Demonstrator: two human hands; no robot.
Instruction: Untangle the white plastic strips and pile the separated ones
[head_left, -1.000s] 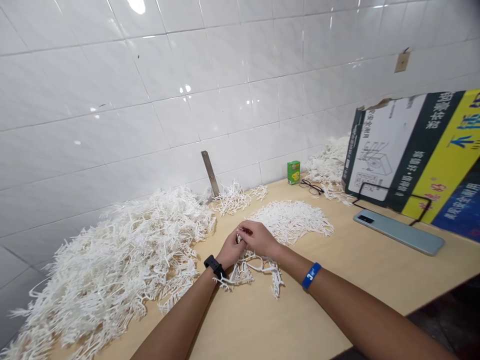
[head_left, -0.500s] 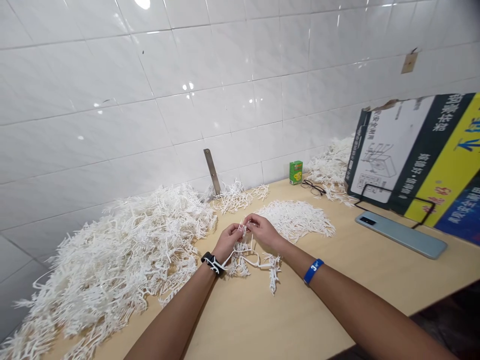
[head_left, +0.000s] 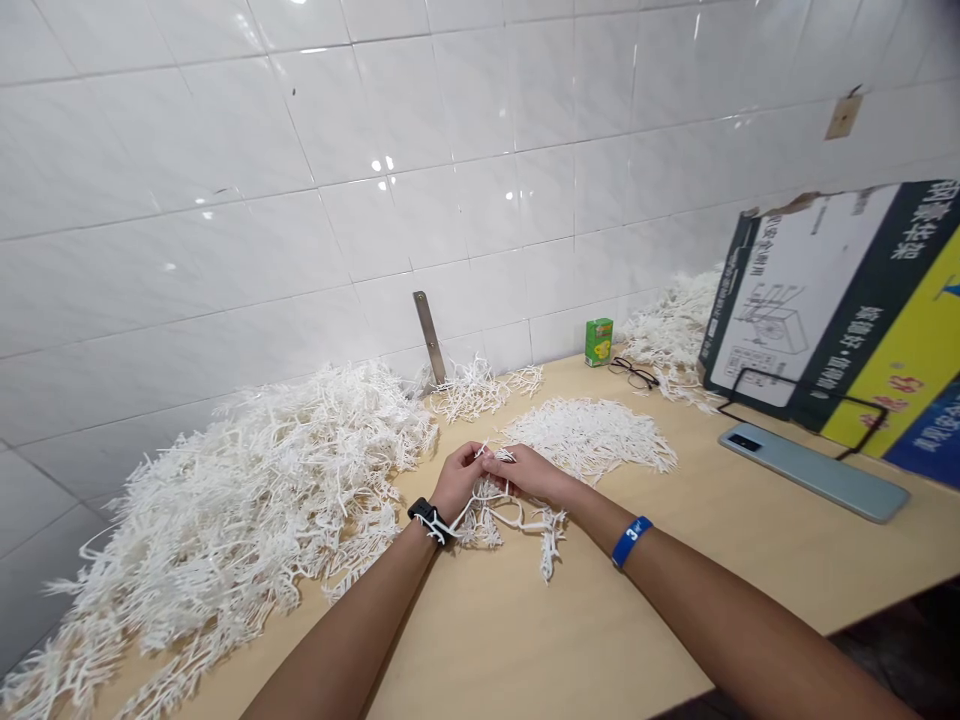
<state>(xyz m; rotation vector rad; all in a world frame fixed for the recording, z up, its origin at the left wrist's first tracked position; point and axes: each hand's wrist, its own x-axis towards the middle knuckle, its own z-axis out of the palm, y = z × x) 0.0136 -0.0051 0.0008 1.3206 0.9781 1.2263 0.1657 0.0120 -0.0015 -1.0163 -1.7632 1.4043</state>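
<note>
**Q:** Where is the tangle of white plastic strands (head_left: 510,517) located?

**A:** It is laid on the pale wooden surface (head_left: 600,630), directly below both hands, with its upper strands raised to the fingers.

**Q:** What is the grip state?

**A:** The left hand (head_left: 457,482) and right hand (head_left: 529,475) are held close together, and each grip is closed on the strands.

**Q:** What is placed beyond?

**A:** A large strand heap (head_left: 247,510) is positioned at left and a flat strand pile (head_left: 589,435) ahead. A smartphone (head_left: 814,472), eyeglasses (head_left: 634,373), a green box (head_left: 598,342) and a printed carton (head_left: 832,310) are set farther off, before the white tiled wall (head_left: 187,150).
</note>
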